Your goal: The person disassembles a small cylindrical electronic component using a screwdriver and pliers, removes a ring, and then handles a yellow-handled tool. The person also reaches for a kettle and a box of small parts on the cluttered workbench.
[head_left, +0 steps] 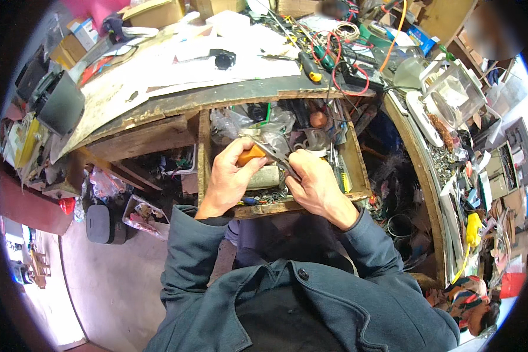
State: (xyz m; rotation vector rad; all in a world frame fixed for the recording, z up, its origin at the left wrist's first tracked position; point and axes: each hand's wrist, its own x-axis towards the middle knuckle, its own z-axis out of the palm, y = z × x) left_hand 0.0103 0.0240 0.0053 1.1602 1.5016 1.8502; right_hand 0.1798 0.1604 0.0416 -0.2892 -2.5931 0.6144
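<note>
Over an open wooden drawer (pixel 362 170), both my hands are closed at about the same height. My left hand (pixel 226 179) pinches an orange piece (pixel 250 155) between thumb and fingers. A narrow grey metal tool (pixel 274 155) slants from beside that piece down into my right hand (pixel 318 186), whose fingers are wrapped round its lower end. Whether the orange piece and the metal tool are joined cannot be told. Below them in the drawer lies a pale cylinder (pixel 264 178), among clear plastic bags (pixel 229 124) and small loose parts.
White paper (pixel 176 73) covers the worktop, with a small black part (pixel 222 58) on it. Screwdrivers (pixel 310 66) and red cables (pixel 334 50) crowd its far right. A cluttered side bench stands right, with a yellow tool (pixel 473 229). A dark case (pixel 104 224) is on the floor.
</note>
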